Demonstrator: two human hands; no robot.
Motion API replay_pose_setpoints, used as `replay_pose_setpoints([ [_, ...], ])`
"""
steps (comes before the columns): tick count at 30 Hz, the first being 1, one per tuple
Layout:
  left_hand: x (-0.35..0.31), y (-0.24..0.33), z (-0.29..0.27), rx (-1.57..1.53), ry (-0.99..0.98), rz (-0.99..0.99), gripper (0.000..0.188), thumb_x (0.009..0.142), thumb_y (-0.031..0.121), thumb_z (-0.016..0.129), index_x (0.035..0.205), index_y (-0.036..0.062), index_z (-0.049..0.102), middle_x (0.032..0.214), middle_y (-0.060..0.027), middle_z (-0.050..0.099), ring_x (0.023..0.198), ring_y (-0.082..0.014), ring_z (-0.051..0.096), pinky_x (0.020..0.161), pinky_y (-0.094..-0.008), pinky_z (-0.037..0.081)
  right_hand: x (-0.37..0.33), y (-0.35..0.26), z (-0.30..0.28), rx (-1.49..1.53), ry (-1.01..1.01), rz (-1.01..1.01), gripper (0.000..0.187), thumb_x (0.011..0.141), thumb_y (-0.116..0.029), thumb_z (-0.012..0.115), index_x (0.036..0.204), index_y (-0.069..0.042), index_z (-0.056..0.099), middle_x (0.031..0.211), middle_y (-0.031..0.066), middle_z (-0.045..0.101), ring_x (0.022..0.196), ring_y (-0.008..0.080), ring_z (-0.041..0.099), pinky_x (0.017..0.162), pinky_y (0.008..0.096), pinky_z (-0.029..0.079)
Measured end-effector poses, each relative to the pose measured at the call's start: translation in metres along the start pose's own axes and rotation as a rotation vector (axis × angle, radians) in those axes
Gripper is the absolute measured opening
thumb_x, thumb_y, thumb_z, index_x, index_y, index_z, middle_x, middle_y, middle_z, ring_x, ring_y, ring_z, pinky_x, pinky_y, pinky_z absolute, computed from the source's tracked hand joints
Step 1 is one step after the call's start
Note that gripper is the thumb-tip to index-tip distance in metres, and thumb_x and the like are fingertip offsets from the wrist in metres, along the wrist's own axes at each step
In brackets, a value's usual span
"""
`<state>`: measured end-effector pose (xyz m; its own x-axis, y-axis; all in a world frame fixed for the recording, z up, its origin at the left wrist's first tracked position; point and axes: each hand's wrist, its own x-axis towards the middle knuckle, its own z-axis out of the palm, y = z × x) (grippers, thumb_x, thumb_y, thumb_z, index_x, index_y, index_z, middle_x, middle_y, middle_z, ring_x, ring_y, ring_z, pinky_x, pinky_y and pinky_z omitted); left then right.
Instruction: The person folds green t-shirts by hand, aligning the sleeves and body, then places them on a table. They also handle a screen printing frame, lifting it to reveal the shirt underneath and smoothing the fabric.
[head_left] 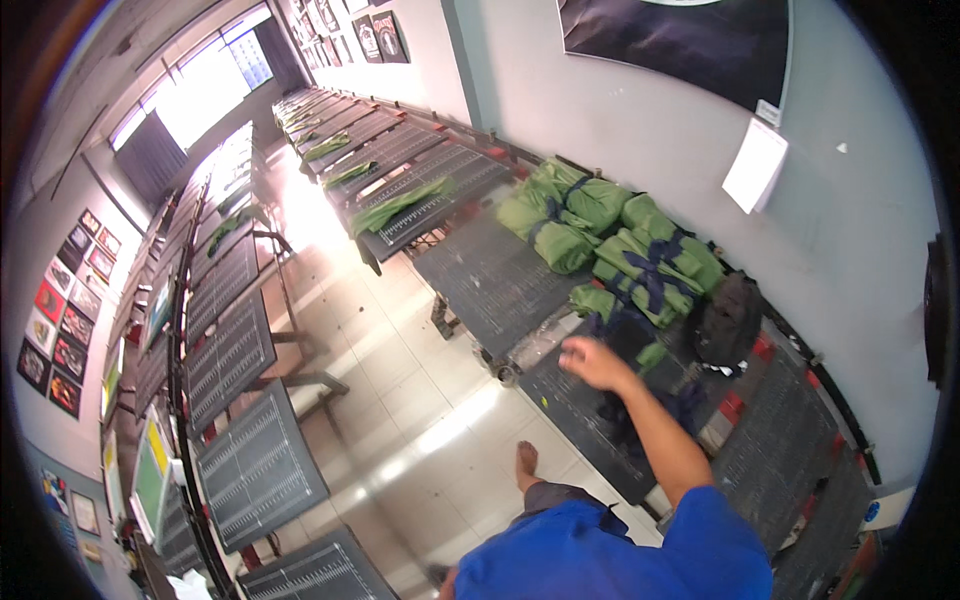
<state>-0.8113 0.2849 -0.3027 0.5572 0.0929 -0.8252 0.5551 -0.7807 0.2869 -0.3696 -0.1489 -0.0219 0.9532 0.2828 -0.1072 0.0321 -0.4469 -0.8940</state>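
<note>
Green bundles (565, 247) lie near a spread right grip (593, 363); cannot tell the hidden left.

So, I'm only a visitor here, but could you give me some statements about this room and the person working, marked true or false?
1. The right hand shows over a dark board. True.
2. The green bundles are tied with yellow straps. False: the ties are dark blue.
3. A white sheet hangs on the wall beside the bundles. True.
4. The person wears a red shirt. False: the shirt is blue.
5. A foot shows on the tiled floor. True.
6. The bundles lie on the floor. False: they lie up on the row of boards along the wall.
</note>
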Motion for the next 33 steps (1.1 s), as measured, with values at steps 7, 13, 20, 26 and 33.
replay_pose_setpoints([
  [7, 0.017, 0.046, -0.148, -0.169, 0.152, -0.065, 0.033, 0.092, 0.029, 0.054, 0.105, 0.0012, 0.066, 0.102, -0.0189, 0.068, 0.087, -0.0314, 0.067, 0.075, -0.0428, 0.053, 0.237, 0.019, -0.085, -0.701, 0.665, 0.16, 0.058, 0.087, -0.038, 0.065, 0.13, -0.003, 0.049, 0.127, 0.02, 0.054, 0.12, 0.0381, 0.048, 0.095, 0.0516, 0.043],
  [13, 0.104, 0.097, -0.278, -0.512, 0.29, 0.016, 0.032, 0.093, 0.027, 0.053, 0.105, 0.0005, 0.066, 0.102, -0.0187, 0.068, 0.088, -0.0303, 0.067, 0.075, -0.0405, 0.054, 0.253, -0.01, -0.015, -0.964, 0.685, -0.167, 0.033, 0.076, -0.02, 0.067, 0.103, -0.005, 0.055, 0.106, 0.0128, 0.054, 0.102, 0.0325, 0.052, 0.087, 0.0474, 0.041],
  [20, 0.222, 0.313, -0.493, -0.357, 0.414, 0.518, 0.028, 0.097, 0.023, 0.054, 0.103, -0.0031, 0.062, 0.093, -0.0121, 0.068, 0.079, -0.0184, 0.065, 0.07, -0.0305, 0.053, 0.228, -0.084, 0.021, 0.094, -0.011, 0.137, 0.024, 0.088, -0.022, 0.065, 0.104, -0.003, 0.067, 0.099, 0.0102, 0.068, 0.091, 0.0218, 0.066, 0.08, 0.0363, 0.051],
  [26, 0.255, 0.476, -0.561, -0.478, -0.059, 0.764, 0.023, 0.099, 0.021, 0.053, 0.107, 0.0014, 0.063, 0.094, -0.0091, 0.067, 0.086, -0.0167, 0.064, 0.076, -0.0318, 0.052, 0.349, -0.032, -0.08, -0.779, 0.721, 0.21, 0.054, 0.084, -0.025, 0.071, 0.128, -0.003, 0.049, 0.126, 0.0144, 0.058, 0.114, 0.0343, 0.055, 0.096, 0.0441, 0.044],
  [33, 0.255, 0.524, -0.547, -0.447, -0.687, 0.556, 0.036, 0.1, 0.028, 0.053, 0.125, 0.0013, 0.053, 0.114, -0.0091, 0.064, 0.102, -0.0199, 0.061, 0.091, -0.0335, 0.05, 0.368, -0.003, -0.069, -0.771, 0.611, 0.649, 0.055, 0.078, -0.035, 0.074, 0.117, -0.001, 0.054, 0.112, 0.0189, 0.063, 0.104, 0.0387, 0.06, 0.086, 0.0467, 0.049],
])
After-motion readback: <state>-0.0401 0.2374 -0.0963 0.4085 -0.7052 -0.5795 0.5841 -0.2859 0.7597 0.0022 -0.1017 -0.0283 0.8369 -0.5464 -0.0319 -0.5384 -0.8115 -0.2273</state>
